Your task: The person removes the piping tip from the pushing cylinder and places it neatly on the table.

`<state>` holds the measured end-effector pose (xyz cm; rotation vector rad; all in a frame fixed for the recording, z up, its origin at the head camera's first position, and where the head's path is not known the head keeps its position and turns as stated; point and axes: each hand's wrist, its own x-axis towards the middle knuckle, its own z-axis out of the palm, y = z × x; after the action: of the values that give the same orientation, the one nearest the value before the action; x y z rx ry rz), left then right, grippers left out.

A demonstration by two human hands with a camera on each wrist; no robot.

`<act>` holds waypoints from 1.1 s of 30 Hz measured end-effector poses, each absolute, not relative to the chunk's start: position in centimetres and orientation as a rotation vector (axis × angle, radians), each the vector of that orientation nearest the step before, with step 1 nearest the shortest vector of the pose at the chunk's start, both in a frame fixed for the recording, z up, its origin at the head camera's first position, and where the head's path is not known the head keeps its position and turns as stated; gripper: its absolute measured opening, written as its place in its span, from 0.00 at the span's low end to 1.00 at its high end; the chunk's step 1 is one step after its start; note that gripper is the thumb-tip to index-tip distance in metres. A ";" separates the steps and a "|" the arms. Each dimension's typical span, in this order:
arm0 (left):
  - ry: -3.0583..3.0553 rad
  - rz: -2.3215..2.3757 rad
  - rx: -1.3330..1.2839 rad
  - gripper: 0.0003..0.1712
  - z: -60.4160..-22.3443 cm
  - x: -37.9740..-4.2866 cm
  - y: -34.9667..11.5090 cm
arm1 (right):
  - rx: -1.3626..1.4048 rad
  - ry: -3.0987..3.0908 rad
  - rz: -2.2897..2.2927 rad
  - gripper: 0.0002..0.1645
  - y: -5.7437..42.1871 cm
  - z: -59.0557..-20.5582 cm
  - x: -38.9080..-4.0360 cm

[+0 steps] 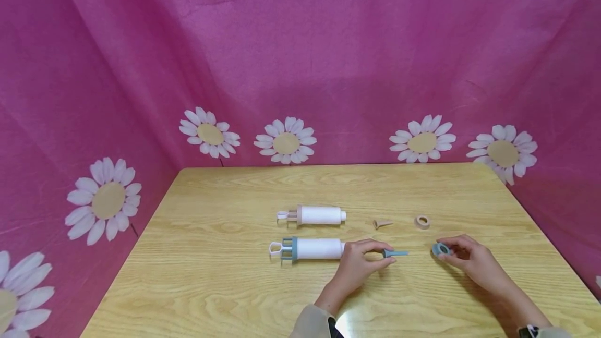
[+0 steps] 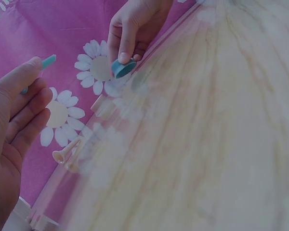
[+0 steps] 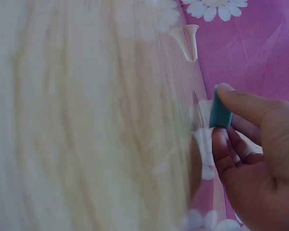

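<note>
My left hand [image 1: 355, 264] pinches a small teal funnel-shaped nozzle [image 1: 396, 253] between thumb and fingertips, its narrow end pointing right. To the right, my right hand [image 1: 480, 265] holds a teal ring [image 1: 441, 249] by its rim; the right wrist view shows the ring [image 3: 220, 109] edge-on between thumb and fingers. Behind my left hand lies a white tube with a teal frame and a looped plunger handle [image 1: 319, 249], its right end partly hidden by that hand. In the left wrist view the nozzle [image 2: 49, 61] shows beyond the fingertips.
Farther back lies a similar white tube with a beige frame [image 1: 321, 215]. Right of it are a beige funnel-shaped nozzle [image 1: 381, 224] and a beige ring [image 1: 422, 222]. A pink cloth with daisies [image 1: 310, 67] hangs behind and beside the wooden table [image 1: 211, 286].
</note>
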<state>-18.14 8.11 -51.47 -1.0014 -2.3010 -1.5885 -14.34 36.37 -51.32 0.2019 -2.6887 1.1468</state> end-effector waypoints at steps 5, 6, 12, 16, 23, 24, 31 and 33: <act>-2.298 -1.577 -1.010 0.09 -51.7 -18.2 8.2 | 0.237 -2.714 1.077 0.18 36.5 -51.6 -14.4; -2.297 -1.579 -1.011 0.09 -51.7 -18.3 8.2 | 0.241 -2.719 1.069 0.18 36.6 -51.6 -14.4; -2.304 -1.599 -1.018 0.10 -51.8 -18.3 8.2 | 0.249 -2.733 1.052 0.19 36.6 -51.5 -14.4; -2.311 -1.625 -1.016 0.10 -51.8 -18.3 8.1 | 0.239 -2.755 1.048 0.20 36.6 -51.5 -14.4; -2.338 -1.557 -1.024 0.10 -51.8 -18.3 8.3 | 0.225 -2.783 0.979 0.18 36.6 -51.6 -14.4; -2.349 -1.551 -1.021 0.10 -51.8 -18.3 8.3 | 0.223 -2.784 0.981 0.18 36.5 -51.6 -14.4; -2.470 -1.541 -1.002 0.12 -51.8 -18.4 8.8 | 0.221 -2.777 0.998 0.18 36.4 -51.6 -14.5; -2.504 -1.508 -0.997 0.11 -51.8 -18.5 9.0 | 0.220 -2.783 0.995 0.18 36.4 -51.7 -14.5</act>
<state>-18.49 9.00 -51.80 -0.9973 -2.5035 -1.5077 -14.52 36.45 -51.67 0.2203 -2.7826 0.9945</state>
